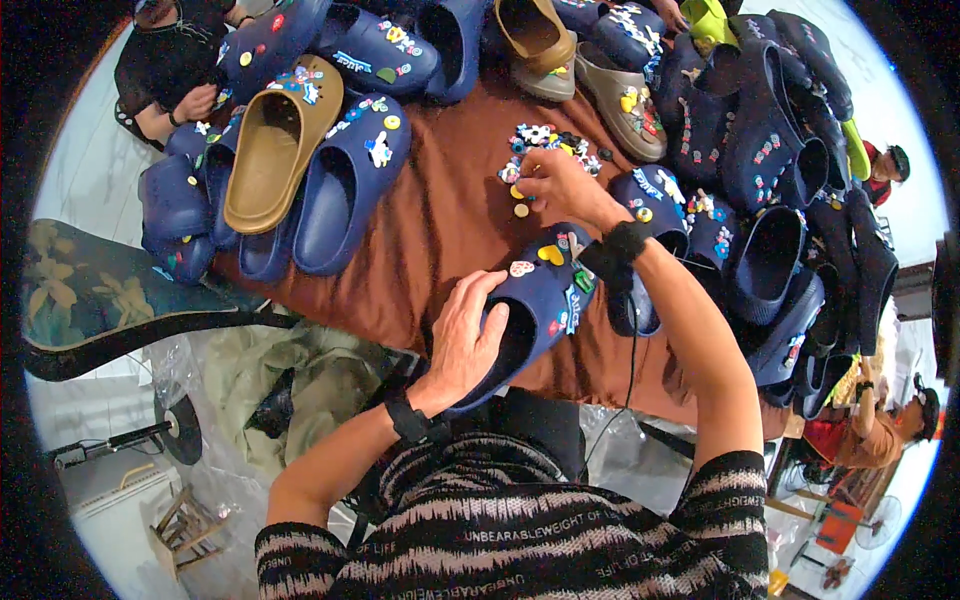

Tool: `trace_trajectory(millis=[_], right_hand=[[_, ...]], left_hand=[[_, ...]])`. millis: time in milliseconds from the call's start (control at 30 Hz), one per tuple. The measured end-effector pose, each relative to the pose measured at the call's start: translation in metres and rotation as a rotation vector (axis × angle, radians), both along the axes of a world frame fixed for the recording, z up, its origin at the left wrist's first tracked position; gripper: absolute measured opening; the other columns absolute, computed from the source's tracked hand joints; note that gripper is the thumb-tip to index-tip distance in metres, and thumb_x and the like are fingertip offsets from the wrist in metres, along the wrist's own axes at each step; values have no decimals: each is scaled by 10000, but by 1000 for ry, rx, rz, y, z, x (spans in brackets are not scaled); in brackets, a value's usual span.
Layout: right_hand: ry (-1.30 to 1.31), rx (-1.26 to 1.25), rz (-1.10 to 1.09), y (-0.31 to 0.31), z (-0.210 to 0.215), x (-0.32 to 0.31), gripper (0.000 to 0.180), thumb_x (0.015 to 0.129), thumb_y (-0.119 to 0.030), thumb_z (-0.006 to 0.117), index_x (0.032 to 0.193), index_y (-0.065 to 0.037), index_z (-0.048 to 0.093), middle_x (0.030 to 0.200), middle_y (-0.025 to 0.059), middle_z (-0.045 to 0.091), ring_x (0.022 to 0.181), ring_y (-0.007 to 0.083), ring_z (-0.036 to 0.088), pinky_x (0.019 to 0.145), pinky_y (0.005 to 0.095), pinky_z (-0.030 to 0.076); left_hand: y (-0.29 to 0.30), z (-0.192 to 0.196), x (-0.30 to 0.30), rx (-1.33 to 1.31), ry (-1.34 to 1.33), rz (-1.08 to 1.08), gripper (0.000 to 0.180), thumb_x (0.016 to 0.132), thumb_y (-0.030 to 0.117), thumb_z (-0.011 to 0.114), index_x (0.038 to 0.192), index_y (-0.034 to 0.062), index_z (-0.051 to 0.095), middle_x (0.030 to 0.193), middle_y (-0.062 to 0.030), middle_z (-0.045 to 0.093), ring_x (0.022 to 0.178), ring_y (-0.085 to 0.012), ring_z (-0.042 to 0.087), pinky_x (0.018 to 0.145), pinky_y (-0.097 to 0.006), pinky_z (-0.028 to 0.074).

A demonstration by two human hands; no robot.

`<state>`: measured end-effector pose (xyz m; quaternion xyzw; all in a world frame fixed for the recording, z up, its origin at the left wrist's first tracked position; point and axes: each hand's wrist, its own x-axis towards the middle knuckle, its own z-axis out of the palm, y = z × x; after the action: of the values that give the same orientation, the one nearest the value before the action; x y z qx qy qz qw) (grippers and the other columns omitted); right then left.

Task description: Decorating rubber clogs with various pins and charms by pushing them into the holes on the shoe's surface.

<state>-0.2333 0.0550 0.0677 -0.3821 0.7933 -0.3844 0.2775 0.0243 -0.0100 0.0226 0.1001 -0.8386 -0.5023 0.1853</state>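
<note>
The navy clog (545, 300) at the centre of the frame already carried several charms on its toe: a yellow heart (551, 254), a white heart-shaped one (521, 268) and a few coloured pieces along its right edge. Bare patches of the upper remained, so the decorating looked partly done, by my judgement. Most of the other clogs around the brown cloth (440, 230) also bore charms, while the tan clog (278, 145) at upper left showed only a few at its toe.

The left hand (468, 335) lay over the clog's opening, fingers curled around its rim and grasping it, the shoe's toe pointing away toward upper right. The right hand (560, 188) reached past the toe into the pile of loose charms (548, 145) just above centre, fingertips pinched together at the pile's lower edge; whether they actually gripped a charm could not be told. A small yellow round charm (521, 210) lay on the cloth just below those fingers, between hand and clog.
</note>
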Motion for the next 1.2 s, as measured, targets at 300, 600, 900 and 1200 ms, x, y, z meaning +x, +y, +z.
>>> trace_trajectory(millis=[300,600,900,1200], right_hand=[[-320,46,41,70,18,27,160,983,-198,663,987,-38,654,808,-24,648,699,61,621,638,222,511],[15,172,36,66,14,53,195,902,-176,699,947,13,718,813,132,736,622,209,688,647,366,553],[120,234,100,60,15,49,263,880,-222,722,1071,-45,689,856,124,727,667,245,718,666,378,567],[-79,478,147,51,25,39,344,904,-264,721,1045,9,567,767,102,665,611,184,650,514,324,542]], left_hand=[[1,-3,-2,-22,20,3,399,959,158,569,1338,37,532,1325,-199,551,1244,-390,530,1061,-458,418],[3,0,-1,-12,-5,10,390,972,149,551,1344,33,536,1339,-195,551,1275,-374,531,1083,-427,411],[2,-1,-1,-14,13,13,420,936,145,586,1343,55,531,1330,-191,551,1249,-388,525,1056,-462,419],[3,-1,-1,-9,-17,-6,389,961,130,557,1337,34,535,1339,-192,541,1273,-375,529,1079,-425,412]])
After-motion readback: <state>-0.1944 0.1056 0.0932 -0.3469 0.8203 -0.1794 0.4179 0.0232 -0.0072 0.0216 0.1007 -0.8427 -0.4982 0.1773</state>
